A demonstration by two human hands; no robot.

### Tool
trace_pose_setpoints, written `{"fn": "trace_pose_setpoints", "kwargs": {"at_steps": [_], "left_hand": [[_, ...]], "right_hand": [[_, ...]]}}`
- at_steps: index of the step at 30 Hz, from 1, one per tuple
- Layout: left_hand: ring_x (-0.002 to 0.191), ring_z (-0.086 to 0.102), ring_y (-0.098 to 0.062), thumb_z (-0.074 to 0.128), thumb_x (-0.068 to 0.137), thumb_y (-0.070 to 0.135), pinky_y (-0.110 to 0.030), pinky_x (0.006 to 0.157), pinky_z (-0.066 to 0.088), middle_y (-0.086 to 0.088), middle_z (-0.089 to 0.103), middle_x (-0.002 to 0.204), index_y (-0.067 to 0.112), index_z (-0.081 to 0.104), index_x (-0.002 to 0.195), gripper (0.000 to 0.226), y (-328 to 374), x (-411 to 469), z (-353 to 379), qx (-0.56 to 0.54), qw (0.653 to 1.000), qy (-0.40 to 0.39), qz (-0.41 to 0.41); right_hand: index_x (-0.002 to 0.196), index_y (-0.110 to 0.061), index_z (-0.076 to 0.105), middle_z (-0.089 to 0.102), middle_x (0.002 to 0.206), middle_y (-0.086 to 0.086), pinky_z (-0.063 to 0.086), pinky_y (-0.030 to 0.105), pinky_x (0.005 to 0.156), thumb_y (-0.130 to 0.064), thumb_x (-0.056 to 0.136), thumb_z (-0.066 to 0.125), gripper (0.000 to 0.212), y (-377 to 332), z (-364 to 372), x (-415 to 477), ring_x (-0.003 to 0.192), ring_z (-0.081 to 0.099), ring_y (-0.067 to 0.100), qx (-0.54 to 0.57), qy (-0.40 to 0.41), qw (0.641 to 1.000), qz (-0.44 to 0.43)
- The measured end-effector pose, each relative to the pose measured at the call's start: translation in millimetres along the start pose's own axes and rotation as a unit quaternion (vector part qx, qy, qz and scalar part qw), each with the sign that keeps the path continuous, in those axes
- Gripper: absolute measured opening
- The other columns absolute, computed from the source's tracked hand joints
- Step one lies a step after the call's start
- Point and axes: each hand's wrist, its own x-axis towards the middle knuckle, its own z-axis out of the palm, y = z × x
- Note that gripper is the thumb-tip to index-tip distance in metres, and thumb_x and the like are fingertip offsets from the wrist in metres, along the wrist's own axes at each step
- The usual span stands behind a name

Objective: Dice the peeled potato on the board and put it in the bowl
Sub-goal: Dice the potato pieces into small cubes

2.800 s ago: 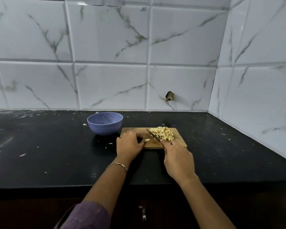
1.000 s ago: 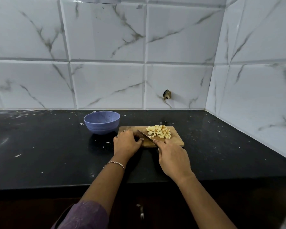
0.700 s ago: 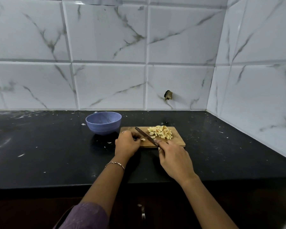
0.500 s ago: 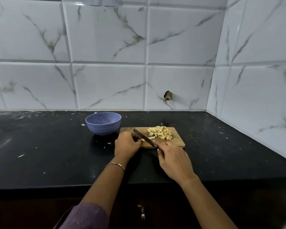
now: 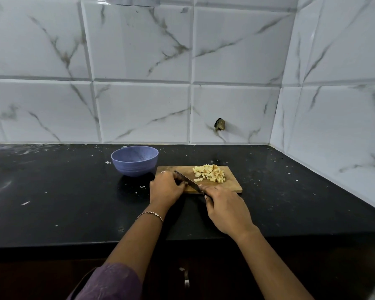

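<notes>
A small wooden board (image 5: 233, 185) lies on the black counter. A pile of pale diced potato (image 5: 210, 173) sits on its far right part. My right hand (image 5: 225, 207) grips the knife handle, and the knife blade (image 5: 187, 180) slants to the far left across the board. My left hand (image 5: 165, 188) rests on the board's left end, fingers curled down right against the blade. They pinch a small leftover potato piece that is almost fully hidden. The purple bowl (image 5: 117, 163) stands just left of the board, and I see nothing in it.
The black counter (image 5: 63, 191) is flecked with small white scraps. Tiled walls close it off at the back and on the right, meeting in a corner. The counter's front edge runs under my forearms.
The knife has shifted left along the board, from beside the diced pile to right against my left fingers. The small loose piece seen earlier beside my left hand is now hidden.
</notes>
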Motion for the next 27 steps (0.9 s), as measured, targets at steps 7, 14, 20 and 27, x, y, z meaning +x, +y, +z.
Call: {"fn": "trace_pose_setpoints", "kwargs": {"at_steps": [7,14,20,27], "left_hand": [[0.102,0.063,-0.017,0.067,0.088,0.037,-0.04,0.097,0.047,0.004,0.072,0.1,0.029,0.075,0.099,0.016,0.2,-0.4,0.4,0.008,1.0,0.002,-0.001],[0.101,0.064,-0.019,0.065,0.088,0.038,-0.038,0.093,0.048,0.003,0.071,0.099,0.026,0.074,0.099,0.019,0.3,-0.7,1.1,0.026,1.0,0.013,0.0],[0.098,0.064,-0.016,0.069,0.086,0.042,-0.04,0.092,0.049,0.006,0.071,0.098,0.03,0.074,0.094,0.015,-0.7,0.1,2.4,0.019,1.0,0.012,0.009],[0.1,0.062,-0.02,0.067,0.088,0.041,-0.038,0.09,0.047,0.002,0.07,0.098,0.025,0.072,0.094,0.017,-1.0,-1.7,2.1,0.03,0.999,0.023,0.018]], "right_hand": [[0.139,-0.038,0.05,0.058,0.105,-0.011,0.05,0.023,0.071,-0.03,0.102,0.047,0.038,-3.2,0.2,-1.8,0.084,0.058,0.007,-0.032,0.011,0.999,-0.006],[0.139,-0.039,0.05,0.054,0.103,-0.011,0.049,0.023,0.066,-0.029,0.102,0.047,0.038,-3.7,-0.4,-1.1,0.078,0.057,0.008,-0.055,0.012,0.998,-0.011],[0.139,-0.038,0.051,0.055,0.103,-0.011,0.045,0.022,0.063,-0.025,0.101,0.048,0.04,-3.3,0.4,-1.1,0.077,0.056,0.007,-0.068,0.02,0.997,0.011],[0.14,-0.037,0.05,0.058,0.108,-0.009,0.046,0.022,0.063,-0.023,0.1,0.05,0.042,-2.5,0.8,-1.7,0.08,0.059,0.008,-0.071,0.037,0.996,0.043]]}}
